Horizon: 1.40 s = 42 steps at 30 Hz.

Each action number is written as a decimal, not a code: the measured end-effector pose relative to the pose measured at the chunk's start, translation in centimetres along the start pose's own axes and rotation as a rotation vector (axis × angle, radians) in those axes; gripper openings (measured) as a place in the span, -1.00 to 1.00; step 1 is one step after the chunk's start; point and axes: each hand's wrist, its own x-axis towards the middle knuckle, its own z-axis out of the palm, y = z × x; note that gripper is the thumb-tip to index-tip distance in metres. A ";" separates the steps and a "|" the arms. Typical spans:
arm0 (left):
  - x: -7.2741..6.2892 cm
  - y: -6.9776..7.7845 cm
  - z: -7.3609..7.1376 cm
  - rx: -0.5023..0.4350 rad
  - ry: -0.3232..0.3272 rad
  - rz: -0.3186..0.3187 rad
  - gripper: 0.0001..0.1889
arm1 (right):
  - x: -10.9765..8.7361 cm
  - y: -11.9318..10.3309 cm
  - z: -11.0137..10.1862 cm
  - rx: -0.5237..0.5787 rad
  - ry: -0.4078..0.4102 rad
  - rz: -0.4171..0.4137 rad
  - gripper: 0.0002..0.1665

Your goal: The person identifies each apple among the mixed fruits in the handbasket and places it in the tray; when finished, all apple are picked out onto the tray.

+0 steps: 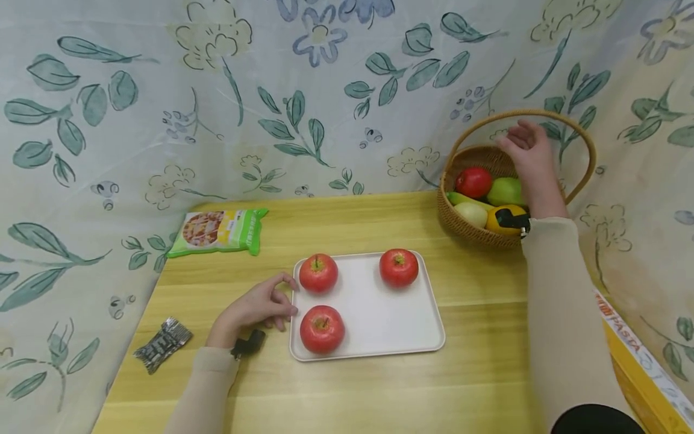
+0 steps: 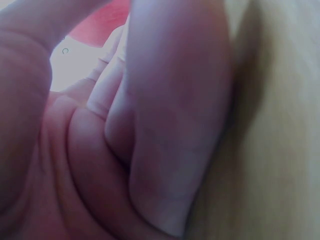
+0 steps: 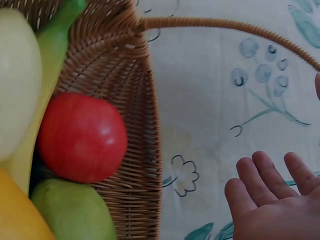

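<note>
My left hand (image 1: 259, 306) rests at the left edge of a white tray (image 1: 379, 325), fingers loosely bent and fingertips at the rim; nothing shows pinched between them. Three red apples stand on the tray: one apple (image 1: 318, 273) back left, another apple (image 1: 322, 329) front left, a third apple (image 1: 399, 267) back right. Above a wicker basket (image 1: 461, 226), beneath its arched handle, my right hand (image 1: 528, 154) is raised with relaxed fingers and holds nothing. Inside lie a round red fruit (image 3: 82, 137), a green fruit (image 3: 75, 212), a banana (image 3: 52, 47), a pale fruit (image 3: 19, 82) and a yellow fruit (image 3: 20, 210).
A green-and-white food packet (image 1: 217, 231) lies at the table's back left. Nearer the left edge is a small dark silver wrapper (image 1: 163, 345). A yellow pasta box (image 1: 645, 374) stands at the right. Floral cloth (image 1: 303, 144) hangs around the wooden table (image 1: 347, 398).
</note>
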 end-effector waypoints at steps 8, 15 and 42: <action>0.1 0.0 0.0 -0.010 -0.001 -0.011 -0.44 | 2.8 1.6 0.2 -0.159 -0.045 0.018 -0.07; 0.2 0.2 0.0 -0.010 -0.004 -0.011 -0.44 | 4.0 3.2 0.4 -0.258 -0.097 0.086 0.07; 0.1 0.2 0.1 -0.024 -0.005 -0.004 -0.46 | 3.8 6.8 0.3 -0.562 -0.330 0.146 0.34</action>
